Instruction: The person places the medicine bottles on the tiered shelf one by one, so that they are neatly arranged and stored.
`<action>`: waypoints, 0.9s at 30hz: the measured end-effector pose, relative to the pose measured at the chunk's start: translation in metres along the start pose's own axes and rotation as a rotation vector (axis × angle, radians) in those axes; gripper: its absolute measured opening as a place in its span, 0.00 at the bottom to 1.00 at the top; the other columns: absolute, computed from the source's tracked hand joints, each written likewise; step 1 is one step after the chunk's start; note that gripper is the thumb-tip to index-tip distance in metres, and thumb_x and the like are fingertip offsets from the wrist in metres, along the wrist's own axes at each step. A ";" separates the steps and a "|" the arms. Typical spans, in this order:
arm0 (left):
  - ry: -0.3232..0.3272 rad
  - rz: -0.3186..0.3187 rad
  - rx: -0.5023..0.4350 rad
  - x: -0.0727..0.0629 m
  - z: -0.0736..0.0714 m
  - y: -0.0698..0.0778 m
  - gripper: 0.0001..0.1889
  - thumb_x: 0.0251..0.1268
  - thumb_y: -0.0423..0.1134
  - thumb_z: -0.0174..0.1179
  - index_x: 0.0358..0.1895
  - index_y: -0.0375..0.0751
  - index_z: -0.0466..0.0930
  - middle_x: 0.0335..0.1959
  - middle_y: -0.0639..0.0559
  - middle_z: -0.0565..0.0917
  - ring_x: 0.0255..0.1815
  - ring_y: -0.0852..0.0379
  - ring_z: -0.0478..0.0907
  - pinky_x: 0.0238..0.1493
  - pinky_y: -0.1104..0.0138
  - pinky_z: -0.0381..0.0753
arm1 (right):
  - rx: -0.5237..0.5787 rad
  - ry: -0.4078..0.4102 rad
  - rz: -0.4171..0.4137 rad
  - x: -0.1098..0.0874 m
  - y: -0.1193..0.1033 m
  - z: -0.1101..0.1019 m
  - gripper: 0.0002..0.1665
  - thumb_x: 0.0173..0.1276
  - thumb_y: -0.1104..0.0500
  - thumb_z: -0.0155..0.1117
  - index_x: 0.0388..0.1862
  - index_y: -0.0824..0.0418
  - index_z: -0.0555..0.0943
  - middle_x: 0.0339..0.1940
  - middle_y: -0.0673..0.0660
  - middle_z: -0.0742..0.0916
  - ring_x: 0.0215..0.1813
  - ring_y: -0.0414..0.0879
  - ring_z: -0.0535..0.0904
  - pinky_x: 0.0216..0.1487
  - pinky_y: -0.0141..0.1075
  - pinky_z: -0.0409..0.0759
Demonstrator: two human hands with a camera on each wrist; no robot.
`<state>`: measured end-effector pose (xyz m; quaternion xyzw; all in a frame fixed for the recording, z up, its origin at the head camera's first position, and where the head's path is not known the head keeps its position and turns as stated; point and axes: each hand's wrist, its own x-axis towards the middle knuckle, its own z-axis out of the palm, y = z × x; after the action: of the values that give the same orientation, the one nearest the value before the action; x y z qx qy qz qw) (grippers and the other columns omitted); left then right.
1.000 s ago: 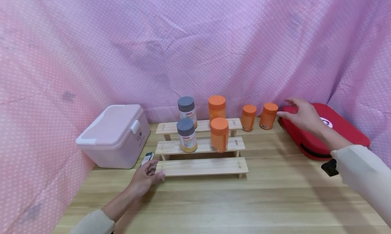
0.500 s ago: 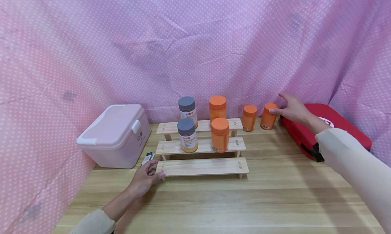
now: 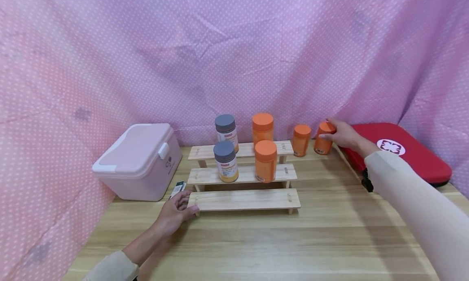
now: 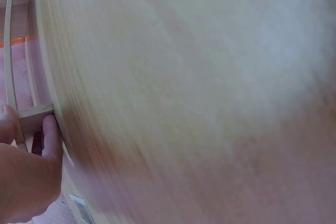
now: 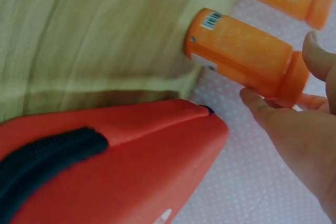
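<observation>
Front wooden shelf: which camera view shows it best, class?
Head view: the front wooden shelf shows along its whole length. The left wrist view shows only part, edge-on, gripped by the left hand; right wrist, none.

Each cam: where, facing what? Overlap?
Head: head-worn, facing forward-down at the wooden rack; left hand, right hand and sleeves show.
Left: wrist-worn, facing the table; left hand at the rack's end shows.
Right: wrist-worn, facing an orange bottle; right hand at its cap shows.
Shared: head and right views both show that bottle and the red case.
</observation>
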<state>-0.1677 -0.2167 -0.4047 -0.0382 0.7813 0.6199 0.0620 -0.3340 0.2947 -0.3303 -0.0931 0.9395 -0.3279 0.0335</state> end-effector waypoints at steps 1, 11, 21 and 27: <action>-0.004 0.000 -0.006 0.000 0.000 0.001 0.30 0.61 0.23 0.61 0.66 0.28 0.62 0.55 0.34 0.74 0.48 0.52 0.78 0.44 0.67 0.84 | -0.003 0.002 0.003 0.000 0.001 0.002 0.48 0.72 0.54 0.58 0.75 0.72 0.42 0.71 0.80 0.57 0.71 0.73 0.52 0.70 0.62 0.51; -0.010 0.006 0.032 -0.001 0.000 0.004 0.32 0.61 0.25 0.62 0.68 0.28 0.60 0.57 0.32 0.75 0.51 0.48 0.79 0.46 0.66 0.83 | 0.034 0.081 -0.005 -0.002 0.011 0.011 0.34 0.75 0.60 0.53 0.73 0.66 0.52 0.63 0.76 0.68 0.62 0.70 0.64 0.65 0.65 0.60; -0.004 -0.001 0.021 0.001 0.001 0.003 0.31 0.61 0.25 0.62 0.67 0.28 0.61 0.56 0.32 0.75 0.49 0.49 0.79 0.45 0.65 0.84 | -0.024 0.166 -0.105 -0.009 0.005 0.011 0.32 0.71 0.60 0.59 0.68 0.70 0.59 0.59 0.76 0.73 0.60 0.69 0.68 0.61 0.62 0.66; -0.002 -0.009 0.031 0.000 0.001 0.001 0.32 0.61 0.26 0.62 0.67 0.28 0.60 0.56 0.31 0.75 0.48 0.48 0.79 0.45 0.65 0.84 | -0.072 0.205 -0.207 -0.024 -0.007 0.013 0.32 0.67 0.61 0.64 0.65 0.68 0.64 0.53 0.74 0.78 0.54 0.67 0.74 0.55 0.60 0.71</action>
<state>-0.1676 -0.2158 -0.4037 -0.0403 0.7907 0.6073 0.0661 -0.3075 0.2866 -0.3362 -0.1566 0.9346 -0.3034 -0.0999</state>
